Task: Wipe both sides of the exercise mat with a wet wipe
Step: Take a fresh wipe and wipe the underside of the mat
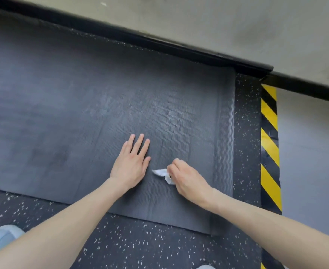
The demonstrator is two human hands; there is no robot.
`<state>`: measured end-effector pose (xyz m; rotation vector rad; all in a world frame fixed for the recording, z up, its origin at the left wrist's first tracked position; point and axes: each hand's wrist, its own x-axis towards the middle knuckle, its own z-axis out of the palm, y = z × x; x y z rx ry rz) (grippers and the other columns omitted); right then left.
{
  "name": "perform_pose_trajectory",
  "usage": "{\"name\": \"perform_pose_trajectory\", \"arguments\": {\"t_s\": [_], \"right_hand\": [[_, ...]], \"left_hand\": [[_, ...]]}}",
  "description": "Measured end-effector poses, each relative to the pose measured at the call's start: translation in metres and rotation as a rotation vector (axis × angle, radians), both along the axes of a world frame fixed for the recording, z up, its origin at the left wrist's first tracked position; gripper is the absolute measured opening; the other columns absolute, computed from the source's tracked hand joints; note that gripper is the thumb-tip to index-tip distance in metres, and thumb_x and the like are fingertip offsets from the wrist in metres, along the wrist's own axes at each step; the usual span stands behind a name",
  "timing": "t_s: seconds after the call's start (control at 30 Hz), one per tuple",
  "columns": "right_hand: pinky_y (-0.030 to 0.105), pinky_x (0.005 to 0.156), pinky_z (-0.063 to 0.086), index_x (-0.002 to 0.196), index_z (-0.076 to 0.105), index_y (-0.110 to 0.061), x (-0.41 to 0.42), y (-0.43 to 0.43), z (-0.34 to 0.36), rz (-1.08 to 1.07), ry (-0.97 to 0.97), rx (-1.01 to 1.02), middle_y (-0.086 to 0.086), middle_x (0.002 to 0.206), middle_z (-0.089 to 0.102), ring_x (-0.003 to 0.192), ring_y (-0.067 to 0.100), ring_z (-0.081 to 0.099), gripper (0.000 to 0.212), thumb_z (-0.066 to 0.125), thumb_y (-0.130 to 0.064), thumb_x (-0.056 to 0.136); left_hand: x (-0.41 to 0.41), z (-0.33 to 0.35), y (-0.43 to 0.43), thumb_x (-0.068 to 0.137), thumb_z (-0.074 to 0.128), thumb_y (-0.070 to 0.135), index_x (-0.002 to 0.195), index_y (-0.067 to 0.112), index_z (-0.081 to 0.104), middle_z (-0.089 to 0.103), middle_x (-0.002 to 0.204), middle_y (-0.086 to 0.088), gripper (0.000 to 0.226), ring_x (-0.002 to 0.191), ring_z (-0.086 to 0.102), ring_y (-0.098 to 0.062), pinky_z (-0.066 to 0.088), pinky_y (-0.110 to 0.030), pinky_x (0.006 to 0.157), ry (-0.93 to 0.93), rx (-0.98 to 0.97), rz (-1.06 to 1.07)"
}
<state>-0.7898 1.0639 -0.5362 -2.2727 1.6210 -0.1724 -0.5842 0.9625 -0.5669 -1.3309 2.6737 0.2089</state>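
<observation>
Left hand (pixel 131 162) flat on exercise mat (pixel 82 113), fingers straight and spread, gripping nothing. Right hand (pixel 187 177) just beside it, fingers curled, pinching crumpled wet wipe (pixel 160 172) against mat; part of wipe hidden under fingers. Mat lies unrolled on speckled floor (pixel 140 245), ribbed face up. Hands near mat's right end and near edge; wide mat area lies open to left, cut off by frame. Far edge close to black skirting (pixel 159 43). Yellow-black stripe (pixel 269 142) beyond right edge. Shoe (pixel 2 237) partly cropped lower left.
</observation>
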Motion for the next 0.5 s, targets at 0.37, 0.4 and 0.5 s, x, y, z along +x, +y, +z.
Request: {"name": "perform_pose_trajectory", "arguments": {"t_s": [0.37, 0.4, 0.5], "right_hand": [[0.034, 0.065, 0.041, 0.084, 0.05, -0.009, 0.01, 0.032, -0.006, 0.399, -0.08, 0.045, 0.008, 0.083, 0.047, 0.071, 0.024, 0.043, 0.011, 0.057, 0.0, 0.08], [0.035, 0.064, 0.042, 0.082, 0.051, -0.009, -0.001, 0.012, -0.006, 0.324, -0.047, 0.007, 0.009, 0.081, 0.048, 0.07, 0.024, 0.045, 0.013, 0.059, 0.0, 0.075], [0.044, 0.061, 0.048, 0.083, 0.052, -0.008, -0.04, -0.045, -0.006, -0.029, -0.036, -0.069, 0.012, 0.085, 0.049, 0.072, 0.03, 0.05, 0.019, 0.065, 0.003, 0.074]], "left_hand": [[-0.004, 0.002, -0.016, 0.104, 0.026, 0.039, 0.136, 0.004, 0.055, 0.03, 0.161, -0.017, 0.055, 0.149, 0.021, -0.043, 0.027, -0.056, 0.119, 0.134, -0.015, -0.048], [-0.008, 0.004, -0.019, 0.104, 0.026, 0.038, 0.126, 0.004, 0.058, 0.029, 0.161, -0.017, 0.051, 0.149, 0.023, -0.042, 0.028, -0.056, 0.118, 0.153, -0.011, -0.048], [-0.022, 0.01, -0.024, 0.105, 0.026, 0.036, 0.114, 0.002, 0.058, 0.039, 0.157, -0.017, 0.048, 0.147, 0.032, -0.039, 0.031, -0.054, 0.117, 0.163, 0.006, -0.034]]}}
